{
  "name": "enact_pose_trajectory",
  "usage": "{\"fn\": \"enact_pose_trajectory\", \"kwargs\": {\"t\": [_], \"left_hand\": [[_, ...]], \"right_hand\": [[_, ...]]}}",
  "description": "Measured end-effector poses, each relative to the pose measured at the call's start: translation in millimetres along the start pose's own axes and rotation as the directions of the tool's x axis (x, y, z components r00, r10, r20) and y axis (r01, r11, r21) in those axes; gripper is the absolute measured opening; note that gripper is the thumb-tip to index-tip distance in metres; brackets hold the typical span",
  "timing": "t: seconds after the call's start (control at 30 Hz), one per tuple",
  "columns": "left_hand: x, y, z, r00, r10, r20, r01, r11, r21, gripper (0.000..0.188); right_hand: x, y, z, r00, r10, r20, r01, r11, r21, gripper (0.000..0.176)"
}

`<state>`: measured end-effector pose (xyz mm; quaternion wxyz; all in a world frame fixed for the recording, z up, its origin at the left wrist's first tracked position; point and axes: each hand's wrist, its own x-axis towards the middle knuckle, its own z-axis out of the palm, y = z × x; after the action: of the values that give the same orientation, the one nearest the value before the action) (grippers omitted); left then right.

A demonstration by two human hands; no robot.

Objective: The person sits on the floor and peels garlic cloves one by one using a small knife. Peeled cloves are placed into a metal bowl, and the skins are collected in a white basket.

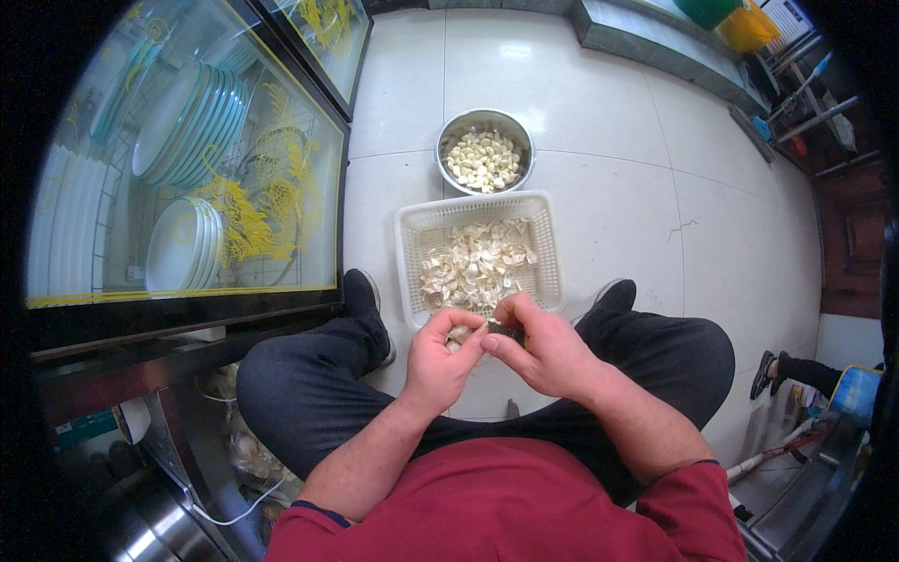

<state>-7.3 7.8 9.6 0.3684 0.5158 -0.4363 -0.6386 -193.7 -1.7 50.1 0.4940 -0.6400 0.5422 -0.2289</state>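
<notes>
Just past the near rim of a white plastic basket (554, 246), my two hands meet. My left hand (439, 362) grips a piece of garlic (458, 336) with papery skin. A small dark-bladed tool, probably a knife (504, 331), is held in my right hand (544, 344), its tip at the garlic by my left fingertips. Loose garlic skins (477, 260) lie heaped in the basket. Beyond it, touching or nearly touching its far rim, stands a round metal bowl (528, 156) with many peeled garlic cloves (486, 160).
Glass-fronted cabinet (326, 232) with stacked plates (193, 126) stands on the left. Below it are a white cable (242, 516) and bags of what looks like garlic (249, 449). A tiled ledge (653, 46) runs at the upper right. Another person's foot (764, 374) shows at the right.
</notes>
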Motion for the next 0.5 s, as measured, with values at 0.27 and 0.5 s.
{"fn": "enact_pose_trajectory", "kwargs": {"t": [0.27, 0.5], "left_hand": [[0.0, 2.7, 0.9, 1.000, -0.005, -0.011, 0.006, 0.999, 0.032, 0.013], [-0.1, 2.9, 1.1, 1.000, -0.017, -0.014, 0.018, 1.000, 0.018, 0.013]], "right_hand": [[0.6, 2.0, 2.6, 1.000, 0.017, -0.002, -0.017, 1.000, -0.009, 0.036], [0.7, -0.1, 2.7, 0.999, 0.047, 0.014, -0.047, 0.999, 0.001, 0.037]]}}
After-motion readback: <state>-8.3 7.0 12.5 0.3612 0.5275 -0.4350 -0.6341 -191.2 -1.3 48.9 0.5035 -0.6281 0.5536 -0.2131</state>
